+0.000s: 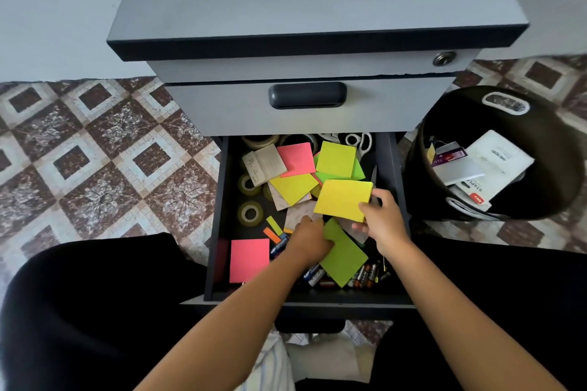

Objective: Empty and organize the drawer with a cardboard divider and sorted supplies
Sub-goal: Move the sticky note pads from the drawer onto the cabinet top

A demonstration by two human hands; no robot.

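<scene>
Both your forearms reached straight into the open dark-grey drawer (216,244). Your right hand (382,219), at the drawer's 3 o'clock side, kept its grip pinched on a corner of the flat, square yellow sticky-note pad (343,198). Your left hand (309,240), knuckles up at the pad's 7 o'clock, held a matte lime-green paper pad (346,260) by its edge.

Drawer (219,216) open, cluttered: sticky pads (249,260), tape rolls (251,213), possibly batteries (365,276) front.
</scene>
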